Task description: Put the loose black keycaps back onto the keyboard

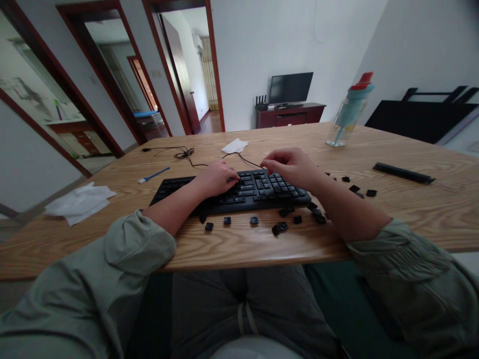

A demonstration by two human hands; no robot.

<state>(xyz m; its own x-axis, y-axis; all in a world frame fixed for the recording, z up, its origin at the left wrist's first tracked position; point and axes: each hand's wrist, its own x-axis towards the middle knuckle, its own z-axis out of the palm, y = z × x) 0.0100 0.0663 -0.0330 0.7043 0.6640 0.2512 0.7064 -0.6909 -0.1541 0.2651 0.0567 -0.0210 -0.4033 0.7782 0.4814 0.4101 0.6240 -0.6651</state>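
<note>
You are working at a black keyboard [239, 192] on a table [411, 209] showing light brown wood grain. Black keycaps [283, 225] are lying loose near its front edge. You are wearing pale grey-green sleeves [123, 259]. At far right a clear bottle [349, 112] is showing teal, with a red cap. At left white tissues [78, 202] and a blue brush [153, 175] are lying.

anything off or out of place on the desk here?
Yes. Loose black keycaps lie scattered on the table in front of and right of the keyboard, off the board. Left hand rests on the keys; right hand pinches at its top edge.
</note>
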